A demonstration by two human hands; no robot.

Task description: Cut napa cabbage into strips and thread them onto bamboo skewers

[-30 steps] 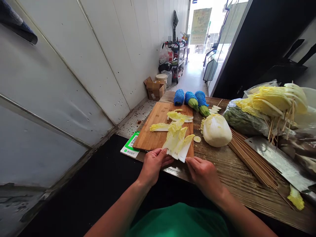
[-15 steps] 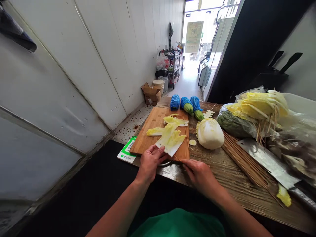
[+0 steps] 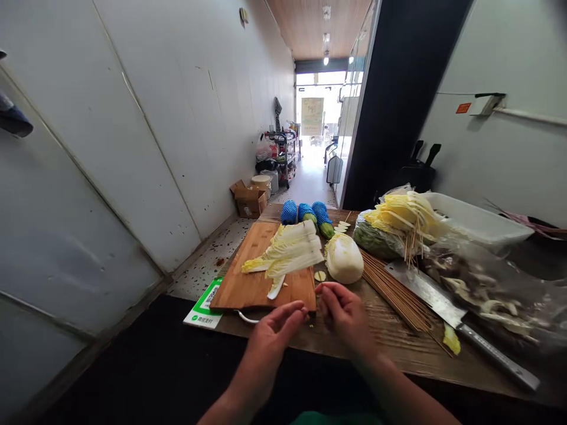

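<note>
Low over the near edge of the wooden cutting board [image 3: 248, 292], my left hand [image 3: 277, 336] is closed, thumb and forefinger pressed together at the tips. My right hand [image 3: 343, 313] is closed in a pinch just to the right of it; whatever either pinch holds is too small or hidden to make out. Pale yellow napa cabbage leaves [image 3: 290, 248] lie overlapping across the board, apart from my fingers, their white stem ends mostly toward the right. A cut napa cabbage head [image 3: 344, 258] sits right of the board, beyond my right hand.
Bamboo skewers [image 3: 398, 289] and a cleaver [image 3: 429, 297] lie on the right. Behind them are skewered cabbage leaves [image 3: 405, 215], bagged mushrooms [image 3: 487, 295] and a white tub [image 3: 482, 221]. Netted green vegetables [image 3: 325, 227] line the far edge; a green payment card [image 3: 206, 307] lies left.
My view has tilted up. My left hand has let go of the cabbage leaf, and the leaves now lie differently on the board. The thin skewer at my right fingers no longer shows.
</note>
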